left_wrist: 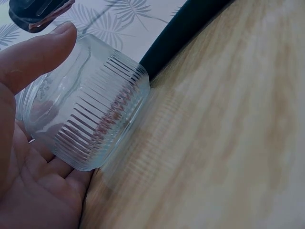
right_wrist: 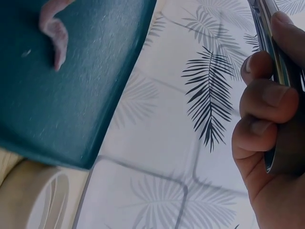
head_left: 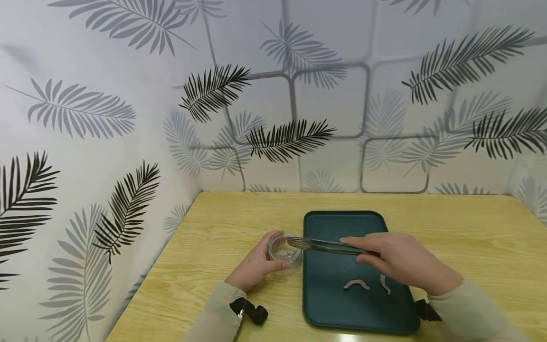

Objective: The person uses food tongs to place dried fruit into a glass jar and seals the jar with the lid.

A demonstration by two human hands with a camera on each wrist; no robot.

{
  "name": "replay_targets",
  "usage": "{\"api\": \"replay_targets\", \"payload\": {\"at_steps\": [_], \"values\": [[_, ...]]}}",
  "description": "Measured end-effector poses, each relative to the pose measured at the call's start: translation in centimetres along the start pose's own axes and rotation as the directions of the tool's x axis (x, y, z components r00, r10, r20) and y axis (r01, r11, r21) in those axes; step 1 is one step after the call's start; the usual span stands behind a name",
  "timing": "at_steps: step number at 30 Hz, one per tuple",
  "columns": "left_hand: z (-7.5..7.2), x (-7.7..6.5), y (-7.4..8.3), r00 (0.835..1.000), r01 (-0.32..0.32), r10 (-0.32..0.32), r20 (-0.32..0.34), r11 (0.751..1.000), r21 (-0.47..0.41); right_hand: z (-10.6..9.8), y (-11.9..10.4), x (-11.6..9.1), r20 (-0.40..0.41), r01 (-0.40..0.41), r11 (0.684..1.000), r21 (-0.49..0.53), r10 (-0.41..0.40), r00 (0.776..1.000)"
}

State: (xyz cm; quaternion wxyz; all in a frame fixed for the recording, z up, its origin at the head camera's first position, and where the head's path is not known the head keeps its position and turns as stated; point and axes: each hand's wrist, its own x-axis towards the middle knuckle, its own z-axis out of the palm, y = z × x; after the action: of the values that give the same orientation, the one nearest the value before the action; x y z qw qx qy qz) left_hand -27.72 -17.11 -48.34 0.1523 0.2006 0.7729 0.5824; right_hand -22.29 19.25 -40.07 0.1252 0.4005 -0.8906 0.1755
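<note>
My left hand (head_left: 255,263) grips a clear glass jar (head_left: 292,267) beside the tray, thumb on the near side. Through the jar's ribbed wall in the left wrist view, reddish bits show near its base. In my right hand (head_left: 403,259) I hold metal tongs (head_left: 329,246); their tips reach over the jar's mouth. Whether the tips pinch anything cannot be made out. Two pinkish, meat-like strips, a curved strip (head_left: 356,284) and a shorter strip (head_left: 385,284), lie on the dark green tray (head_left: 333,308) below the right hand.
The tray lies on a light wooden table (head_left: 239,213), against a wall (head_left: 333,104) with a feather pattern. Straps with black mounts sit at both wrists. A pale ring-shaped thing (right_wrist: 35,200) of unclear kind shows at the lower left of the right wrist view.
</note>
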Motion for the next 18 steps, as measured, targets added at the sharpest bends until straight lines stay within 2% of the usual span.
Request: {"api": "replay_targets", "payload": {"at_steps": [7,18], "values": [[0.0,0.0,-0.1,1.000,0.002,-0.002,-0.002,1.000,0.006,0.2,-0.6,0.9,0.026,-0.045,0.999,-0.007,0.045,0.999],[0.0,0.1,-0.1,1.000,0.015,-0.015,-0.004,1.000,0.000,1.0,-0.9,1.6,-0.016,-0.028,0.999,-0.017,0.028,0.999]]}}
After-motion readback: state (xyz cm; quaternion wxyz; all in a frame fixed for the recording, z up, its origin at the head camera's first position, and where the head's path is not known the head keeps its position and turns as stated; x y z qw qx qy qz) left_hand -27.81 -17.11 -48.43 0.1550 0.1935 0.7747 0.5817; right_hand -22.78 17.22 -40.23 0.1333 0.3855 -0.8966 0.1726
